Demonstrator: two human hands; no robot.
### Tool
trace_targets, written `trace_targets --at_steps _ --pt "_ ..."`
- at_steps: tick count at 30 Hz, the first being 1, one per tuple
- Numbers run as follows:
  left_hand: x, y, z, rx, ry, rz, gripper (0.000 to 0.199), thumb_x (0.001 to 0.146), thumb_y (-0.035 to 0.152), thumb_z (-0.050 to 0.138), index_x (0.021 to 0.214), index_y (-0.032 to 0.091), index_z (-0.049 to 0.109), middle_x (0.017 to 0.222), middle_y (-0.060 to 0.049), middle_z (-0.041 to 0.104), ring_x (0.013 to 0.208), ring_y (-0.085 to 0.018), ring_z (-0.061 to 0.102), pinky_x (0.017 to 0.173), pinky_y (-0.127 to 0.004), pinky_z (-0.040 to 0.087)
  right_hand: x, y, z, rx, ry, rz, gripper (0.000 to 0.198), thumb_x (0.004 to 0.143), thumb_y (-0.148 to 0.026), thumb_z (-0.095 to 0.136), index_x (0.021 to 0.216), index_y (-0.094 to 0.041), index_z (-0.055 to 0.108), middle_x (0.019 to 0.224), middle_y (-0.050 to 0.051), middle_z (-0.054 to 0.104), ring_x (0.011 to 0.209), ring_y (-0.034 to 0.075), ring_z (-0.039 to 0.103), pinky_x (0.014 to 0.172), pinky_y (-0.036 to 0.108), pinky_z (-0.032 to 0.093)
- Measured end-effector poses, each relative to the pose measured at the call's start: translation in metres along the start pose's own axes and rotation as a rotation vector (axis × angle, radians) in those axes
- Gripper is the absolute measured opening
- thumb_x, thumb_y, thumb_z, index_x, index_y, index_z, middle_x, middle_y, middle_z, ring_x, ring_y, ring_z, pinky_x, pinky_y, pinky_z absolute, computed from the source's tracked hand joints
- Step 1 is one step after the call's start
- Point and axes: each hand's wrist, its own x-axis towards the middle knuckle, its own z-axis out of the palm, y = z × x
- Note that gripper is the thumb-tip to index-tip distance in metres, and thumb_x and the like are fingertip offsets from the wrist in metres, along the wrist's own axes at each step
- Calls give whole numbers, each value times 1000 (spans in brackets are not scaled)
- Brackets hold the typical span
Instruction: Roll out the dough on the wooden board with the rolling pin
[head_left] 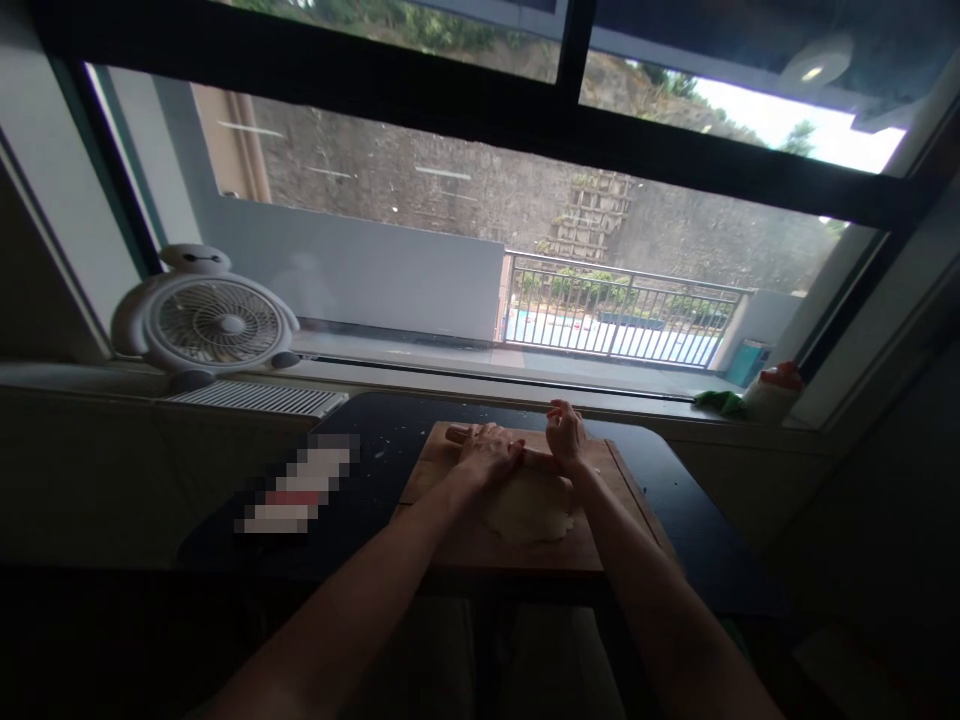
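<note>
A sheet of flattened dough (532, 508) lies on a wooden board (480, 556), its edge uneven. Across the dough's far side runs a wooden rolling pin (456, 435). My left hand (487, 445) rests over the pin with its fingers bent round it, and one end sticks out to the left. At the pin's right part, my right hand (566, 435) has its fingers lifted and loosely apart; the heel of the palm seems to press on the pin. The pin's right end is hidden by that hand.
The board lies on a dark table (360, 540) with white specks. A blurred-out item (300, 485) is at its left. A white fan (231, 325) stands left on the sill. A white bottle with a red top (774, 393) and a green cloth (721, 402) stand right, below the window.
</note>
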Motion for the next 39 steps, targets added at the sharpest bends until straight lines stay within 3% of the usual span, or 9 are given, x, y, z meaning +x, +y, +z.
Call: trace_targets --at_steps 6,11,14,18,23,27,31,36,39 --pt "-72 -1 -7 5 139 107 39 91 33 35 125 20 49 127 -9 55 118 -23 46 105 -42 24 -51 -9 -16 -95 -152 1 48 74 -10 39 118 -21 53 93 3 64 93 20 55 80 29 40" --pt "-104 -3 -11 30 110 186 46 93 32 29 138 21 37 142 -8 41 131 -24 34 108 -44 20 -78 -12 -32 -45 -146 -47 48 75 -7 35 115 -25 55 96 -1 64 94 16 56 81 28 40" --pt "-88 -6 -12 -18 23 135 48 94 34 26 138 19 36 142 -10 42 130 -24 35 108 -46 20 -72 -12 -29 -79 -82 -118 43 76 -6 34 106 -23 59 95 0 64 96 16 55 82 27 40" --pt "-42 -14 -12 -70 -96 2 47 94 40 26 133 20 43 139 -11 45 130 -24 37 107 -48 22 -40 -11 -10 -221 -92 -151 38 79 -8 36 106 -18 60 100 5 64 100 18 51 84 27 40" --pt "8 -28 -4 -52 -133 -114 41 93 41 28 109 21 59 122 -11 60 119 -27 48 101 -53 28 -1 1 13 -299 -159 -77 35 80 -13 41 109 -15 61 101 11 63 103 23 50 86 32 39" --pt "15 -26 -3 -32 -113 -175 42 93 37 26 105 17 61 119 -14 60 119 -30 47 101 -59 23 0 4 13 -364 -222 -30 26 83 -24 45 100 -16 64 100 14 62 103 27 50 87 39 38" --pt "-21 -12 -8 -21 -39 -116 44 93 41 28 113 18 58 126 -12 57 123 -27 43 106 -52 21 -37 -4 -7 -404 -213 -90 26 89 -32 42 88 -21 65 107 11 61 116 26 42 101 42 26" --pt "-90 4 -11 41 170 91 45 93 38 31 127 15 50 132 -11 53 126 -24 42 110 -42 21 -105 -4 -41 -423 -99 -251 33 93 -35 35 115 -21 56 124 9 54 123 23 38 109 43 15" --pt "-110 7 -11 34 160 167 46 94 34 28 133 17 44 138 -9 46 131 -22 36 111 -40 21 -122 2 -53 -441 -130 -289 40 93 -33 37 128 -17 47 133 10 47 129 24 32 110 42 12"
